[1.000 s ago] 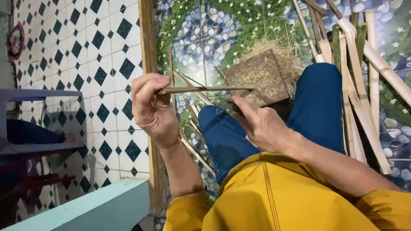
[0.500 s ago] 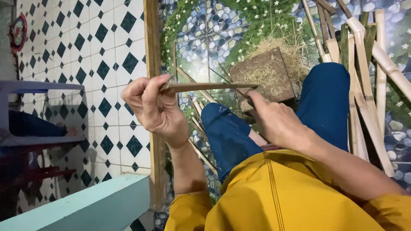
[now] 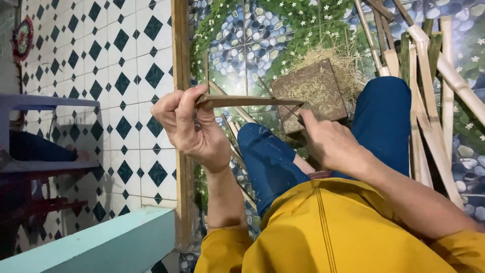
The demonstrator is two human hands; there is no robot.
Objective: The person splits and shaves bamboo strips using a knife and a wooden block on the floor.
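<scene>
My left hand (image 3: 189, 126) pinches one end of a thin, flat bamboo strip (image 3: 247, 101) and holds it level above my blue-trousered knee (image 3: 268, 156). My right hand (image 3: 331, 144) is closed around a dark tool (image 3: 301, 120), likely a knife, right at the strip's far end. Just beyond that end lies a square brown wooden block (image 3: 313, 91) covered with fine shavings.
Long split bamboo poles (image 3: 429, 106) lean in a bundle beside my right leg. More thin strips (image 3: 235, 131) lie on the pebble-and-flower patterned floor (image 3: 252, 40). A wooden doorframe (image 3: 180, 55) separates it from diamond-patterned tiles (image 3: 116, 76). A pale blue ledge (image 3: 101, 245) sits near my left elbow.
My right hand has shifted slightly towards the block at the strip's end. My left hand keeps the same pinch, and the strip stays level.
</scene>
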